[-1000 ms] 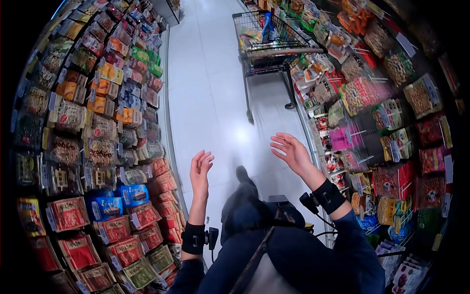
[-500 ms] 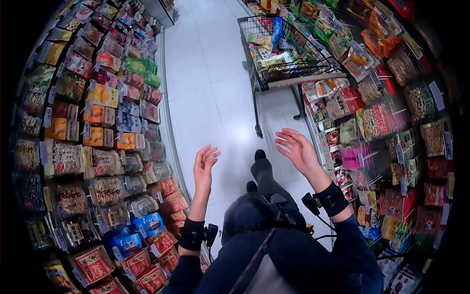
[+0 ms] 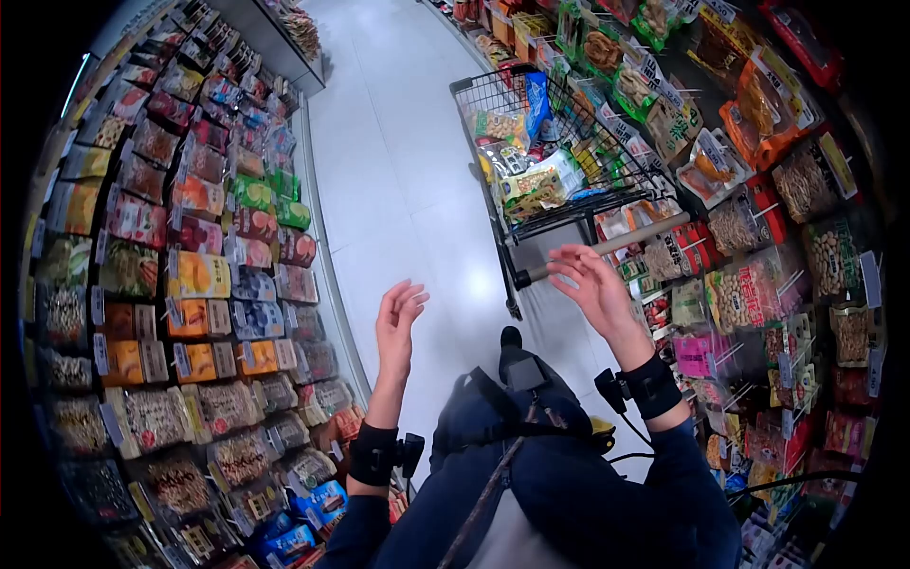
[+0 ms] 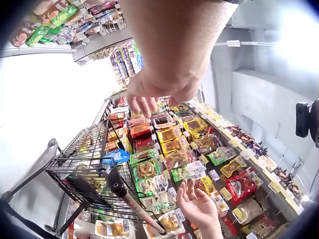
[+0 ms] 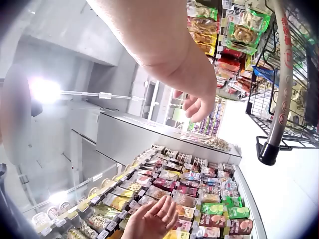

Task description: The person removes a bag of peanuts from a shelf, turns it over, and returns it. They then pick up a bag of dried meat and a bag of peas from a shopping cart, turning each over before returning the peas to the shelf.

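My left hand [image 3: 395,327] hangs over the aisle floor in the head view, its fingers loosely bent and holding nothing. Across from it, my right hand [image 3: 599,302] is raised with relaxed fingers and nothing in its grasp. The right fingertips overlap the near end of the shopping cart's handle [image 3: 616,245] in the head view. Ahead on the right stands the black wire shopping cart [image 3: 482,123]. Inside its basket lie a blue bag [image 3: 536,106], a green-and-yellow food packet [image 3: 533,192] and other packaged goods. In the left wrist view, both hands appear apart from the handle.
Hanging snack packets fill the left shelf [image 3: 204,275] and the right shelf [image 3: 758,228]. Between them runs a pale tiled floor [image 3: 379,190]. One shoe [image 3: 511,338] shows below the cart. A grey shelf end [image 3: 275,38] stands farther up on the left.
The cart appears closer and lower in view, its handle now beside my right hand. Shelves on both sides have shifted as I walk forward. Both hands keep nearly the same pose.
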Tool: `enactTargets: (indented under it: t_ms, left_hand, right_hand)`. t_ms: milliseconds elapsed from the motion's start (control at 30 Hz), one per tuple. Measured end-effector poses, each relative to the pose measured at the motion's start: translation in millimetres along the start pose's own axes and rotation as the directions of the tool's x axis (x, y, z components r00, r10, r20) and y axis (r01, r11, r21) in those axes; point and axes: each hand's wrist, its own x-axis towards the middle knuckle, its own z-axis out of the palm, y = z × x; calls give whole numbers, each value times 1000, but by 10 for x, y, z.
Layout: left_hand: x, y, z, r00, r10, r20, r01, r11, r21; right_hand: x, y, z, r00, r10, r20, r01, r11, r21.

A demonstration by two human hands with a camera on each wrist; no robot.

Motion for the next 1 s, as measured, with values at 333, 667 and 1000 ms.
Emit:
enactTargets:
  t_ms: [333, 667, 1000]
  left_hand:
    - [917, 13, 132, 991, -47, 122, 45, 999, 16]
    - [2103, 106, -157, 933, -84, 350, 76, 996, 37]
    - [3384, 252, -890, 885, -129, 448, 94, 991, 99]
  right_hand:
    - [535, 16, -17, 991, 59, -121, -55, 998, 34]
    - [1213, 253, 378, 952, 2, -307, 21, 997, 71]
    - [2171, 504, 1089, 910, -74, -407, 128, 986, 107]
